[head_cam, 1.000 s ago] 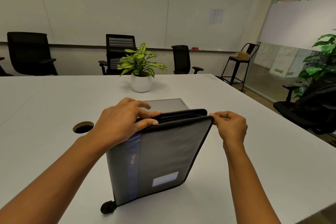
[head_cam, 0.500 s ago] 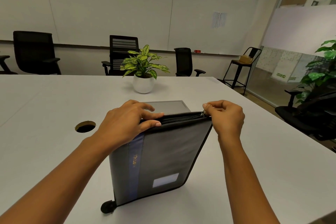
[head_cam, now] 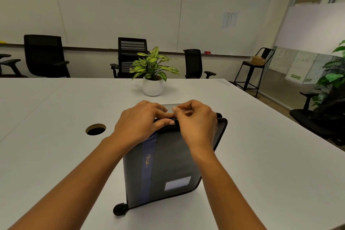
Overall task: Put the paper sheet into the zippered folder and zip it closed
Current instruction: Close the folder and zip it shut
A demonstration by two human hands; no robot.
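A grey zippered folder (head_cam: pixel 168 164) with a blue stripe and a white label stands on its edge on the white table (head_cam: pixel 56 136), tilted slightly. My left hand (head_cam: pixel 139 122) grips its top edge at the left. My right hand (head_cam: pixel 196 123) pinches the zipper pull at the middle of the top edge, right beside my left thumb. The top edge to the right of my right hand looks zipped. The paper sheet is not visible.
A grey flat object (head_cam: pixel 169 106) lies on the table just behind the folder. A potted plant (head_cam: pixel 154 74) stands farther back. A round cable hole (head_cam: pixel 95 129) is at the left. Black chairs (head_cam: pixel 44 56) line the far side; the table's right edge is near.
My right hand has drawn the zipper pull leftward along the folder's top edge, from the right corner to the middle. My left hand has kept its grip.
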